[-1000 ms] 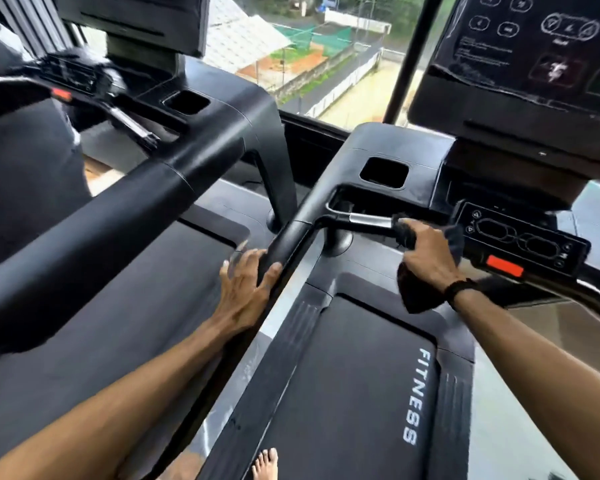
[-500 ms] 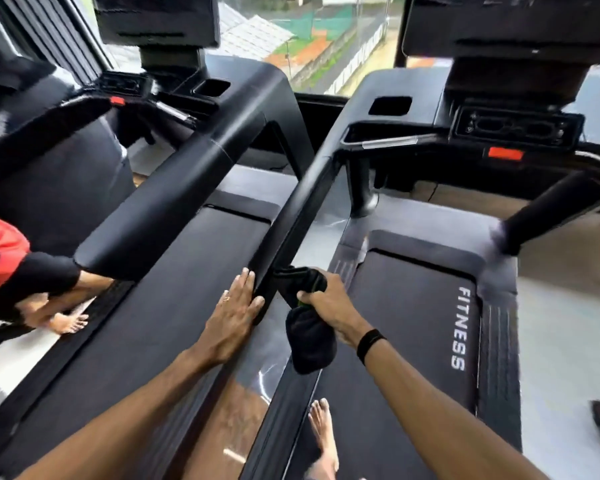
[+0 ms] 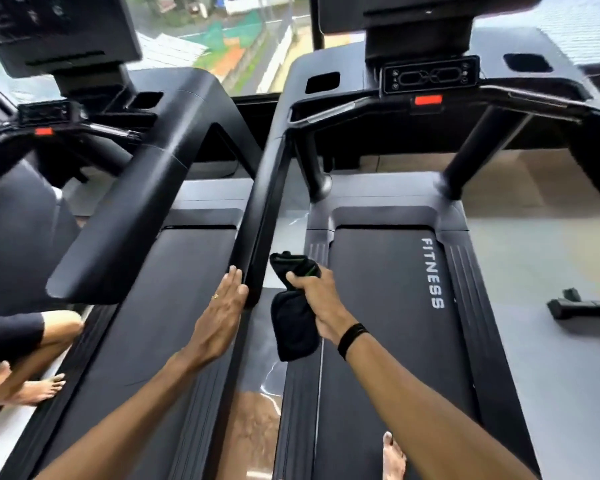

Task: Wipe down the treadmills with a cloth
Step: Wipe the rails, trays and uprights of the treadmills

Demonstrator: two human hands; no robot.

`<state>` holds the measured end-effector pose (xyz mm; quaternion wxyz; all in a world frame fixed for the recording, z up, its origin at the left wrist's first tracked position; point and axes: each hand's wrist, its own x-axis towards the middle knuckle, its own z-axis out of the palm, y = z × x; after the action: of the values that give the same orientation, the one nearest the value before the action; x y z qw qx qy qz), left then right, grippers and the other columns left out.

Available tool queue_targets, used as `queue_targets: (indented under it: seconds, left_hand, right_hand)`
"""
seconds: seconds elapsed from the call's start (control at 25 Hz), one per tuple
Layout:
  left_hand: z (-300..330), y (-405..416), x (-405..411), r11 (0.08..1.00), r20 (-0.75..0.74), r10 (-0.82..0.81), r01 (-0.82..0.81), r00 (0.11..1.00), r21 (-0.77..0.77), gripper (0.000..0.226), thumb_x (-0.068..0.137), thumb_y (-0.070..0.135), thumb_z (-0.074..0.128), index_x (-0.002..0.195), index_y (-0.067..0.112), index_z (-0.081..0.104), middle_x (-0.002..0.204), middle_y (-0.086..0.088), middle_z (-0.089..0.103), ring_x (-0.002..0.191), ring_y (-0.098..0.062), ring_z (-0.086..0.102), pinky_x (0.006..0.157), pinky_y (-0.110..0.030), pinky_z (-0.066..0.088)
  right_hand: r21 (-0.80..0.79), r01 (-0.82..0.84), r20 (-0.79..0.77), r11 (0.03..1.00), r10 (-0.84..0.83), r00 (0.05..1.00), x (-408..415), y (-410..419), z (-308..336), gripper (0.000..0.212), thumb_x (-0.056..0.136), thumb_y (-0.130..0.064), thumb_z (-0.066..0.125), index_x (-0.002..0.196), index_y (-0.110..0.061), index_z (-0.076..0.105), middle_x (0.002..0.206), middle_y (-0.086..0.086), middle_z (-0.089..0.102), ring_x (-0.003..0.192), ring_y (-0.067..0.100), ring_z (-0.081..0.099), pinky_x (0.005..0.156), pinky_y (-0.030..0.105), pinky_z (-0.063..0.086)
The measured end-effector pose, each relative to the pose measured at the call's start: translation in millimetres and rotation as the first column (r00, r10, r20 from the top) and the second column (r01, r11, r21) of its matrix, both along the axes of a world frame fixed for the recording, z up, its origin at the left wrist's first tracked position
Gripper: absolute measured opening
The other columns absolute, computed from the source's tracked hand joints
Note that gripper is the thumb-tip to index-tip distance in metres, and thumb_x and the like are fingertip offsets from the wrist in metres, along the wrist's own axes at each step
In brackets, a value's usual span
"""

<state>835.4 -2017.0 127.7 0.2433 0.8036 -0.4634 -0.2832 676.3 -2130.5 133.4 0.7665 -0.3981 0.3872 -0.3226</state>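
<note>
1. The right hand point(image 3: 312, 292) clamps a dark, bunched cloth with green trim point(image 3: 293, 320); fingers curl round its upper part and the loose end hangs below the fist.
2. The cloth sits just beside the near end of the long black plastic side handrail point(image 3: 264, 216) of the right-hand treadmill point(image 3: 388, 306), whose grey belt reads "FITNESS". I cannot tell whether the cloth touches the rail.
3. The left hand point(image 3: 222, 306) lies flat, fingers straight and together, against the rail tip on the far side from the cloth, holding nothing.
4. Judged step: wiping this rail. To do it well, wrap the cloth round the rail rather than dabbing one face, and press evenly along its run.
5. Gather the dangling end into the palm so it does not drag.
6. The left hand can steady the body on the rail.
7. The neighbouring black treadmill point(image 3: 146, 306) lies beyond the left hand.
</note>
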Motion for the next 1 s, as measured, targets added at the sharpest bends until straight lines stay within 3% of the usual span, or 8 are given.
queue_targets:
  seconds: [0.12,0.24,0.4,0.6,0.72,0.84,0.92,1.0]
  left_hand:
    - [-1.7,8.9,17.7,0.995,-0.022,-0.077,0.076,0.997,-0.058,0.081,0.090,0.077,0.013,0.157,0.032,0.017,0.160,0.025,0.006,0.147,0.009,0.001,0.122,-0.022,0.003]
    - [1.7,16.7,33.3,0.981,-0.119,-0.166,0.152,0.979,-0.121,0.098,0.074,0.093,0.011,0.153,0.037,0.026,0.159,0.026,0.014,0.147,0.009,0.010,0.122,-0.024,0.008]
    - [6.1,18.2,58.0,0.962,-0.227,-0.250,0.214,0.941,-0.169,0.072,0.084,0.076,0.018,0.141,0.040,0.042,0.159,0.017,0.031,0.146,0.002,0.026,0.124,-0.032,0.017]
    - [10.7,13.3,76.9,0.937,-0.232,-0.329,0.286,0.915,-0.199,0.046,0.098,0.053,0.024,0.123,0.037,0.059,0.146,0.016,0.048,0.132,0.011,0.040,0.104,-0.003,0.028]
    - [8.8,3.8,85.8,0.923,-0.221,-0.357,0.306,0.908,-0.232,0.050,0.099,0.049,0.025,0.117,0.027,0.066,0.138,0.014,0.051,0.125,0.006,0.048,0.100,-0.014,0.039]
    - [1.2,-7.5,92.8,0.921,-0.252,-0.360,0.299,0.898,-0.250,0.045,0.100,0.046,0.029,0.114,0.025,0.066,0.130,0.006,0.052,0.118,-0.001,0.054,0.095,-0.025,0.049]
    - [-5.0,-19.4,98.8,0.922,-0.198,-0.343,0.289,0.918,-0.256,0.045,0.100,0.045,0.031,0.124,0.023,0.062,0.129,0.007,0.051,0.121,0.000,0.052,0.104,-0.032,0.046]
    - [-13.9,-41.7,106.8,0.929,-0.121,-0.305,0.268,0.945,-0.254,0.050,0.101,0.044,0.030,0.138,0.020,0.053,0.139,0.007,0.047,0.132,0.001,0.043,0.116,-0.036,0.035]
  right_hand:
    - [0.126,0.128,0.016,0.984,-0.131,0.991,33.4,32.7,-26.5,0.020,0.091,-0.010,0.067,0.110,-0.011,0.071,0.113,0.012,0.073,0.108,0.024,0.068,0.100,0.036,0.052]
    - [0.351,0.216,0.080,0.911,-0.259,0.963,72.8,70.3,-49.8,0.073,0.068,-0.050,0.085,0.125,-0.010,0.064,0.119,0.017,0.070,0.113,0.033,0.067,0.101,0.051,0.051]
    - [0.468,0.267,0.160,0.842,-0.378,0.912,116.7,100.2,-65.1,0.079,0.072,-0.069,0.071,0.128,-0.014,0.065,0.124,0.018,0.067,0.115,0.035,0.065,0.103,0.052,0.049]
    - [0.472,0.408,0.146,0.782,-0.525,0.838,159.9,120.0,-59.6,0.088,0.074,-0.083,0.055,0.131,-0.017,0.062,0.122,0.012,0.070,0.113,0.026,0.067,0.102,0.047,0.051]
    - [0.505,0.483,0.171,0.715,-0.632,0.756,170.4,101.5,-58.1,0.090,0.065,-0.080,0.070,0.127,-0.016,0.063,0.125,0.019,0.066,0.112,0.035,0.067,0.099,0.057,0.051]
    - [0.356,0.543,0.122,0.761,-0.614,0.780,158.5,66.4,-68.1,0.072,0.071,-0.064,0.077,0.126,-0.020,0.066,0.130,0.011,0.065,0.122,0.030,0.061,0.108,0.056,0.043]
    - [0.157,0.515,0.095,0.842,-0.532,0.841,145.1,57.4,-65.9,0.052,0.090,-0.044,0.065,0.135,-0.018,0.061,0.138,0.002,0.061,0.131,0.015,0.053,0.117,0.043,0.036]
    - [-0.043,0.456,0.105,0.889,-0.450,0.887,138.0,46.8,-71.5,0.053,0.096,-0.035,0.057,0.146,-0.018,0.048,0.151,-0.004,0.048,0.139,0.002,0.040,0.120,0.029,0.028]
